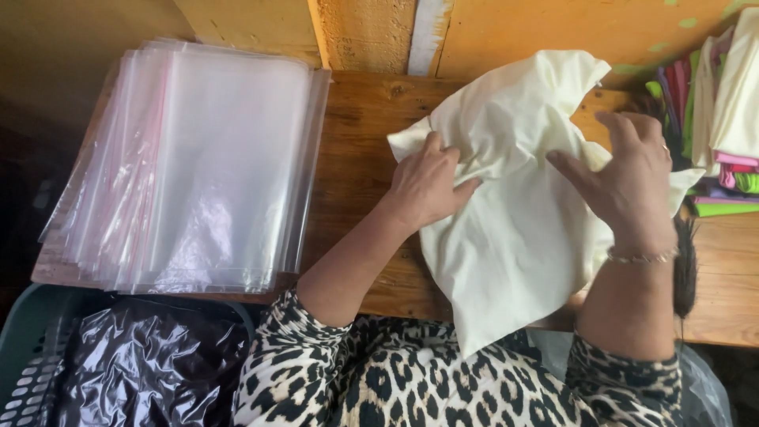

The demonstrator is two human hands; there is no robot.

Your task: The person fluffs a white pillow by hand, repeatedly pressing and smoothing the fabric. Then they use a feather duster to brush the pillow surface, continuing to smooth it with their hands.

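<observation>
A cream-coloured cloth garment [514, 205] lies crumpled on the wooden table [360, 134], its lower end hanging over the front edge. My left hand [427, 186] presses on the cloth's left side with fingers pinching a fold. My right hand [628, 178], with a thin bracelet at the wrist, rests spread on the cloth's right part, fingers curled into the fabric. Both arms wear leopard-print sleeves.
A thick stack of clear plastic bags [198, 166] lies on the table's left part. A pile of folded coloured cloths [723, 119] stands at the right edge. Below left, a green basket [24, 356] holds crumpled dark plastic [142, 364]. A yellow wall rises behind.
</observation>
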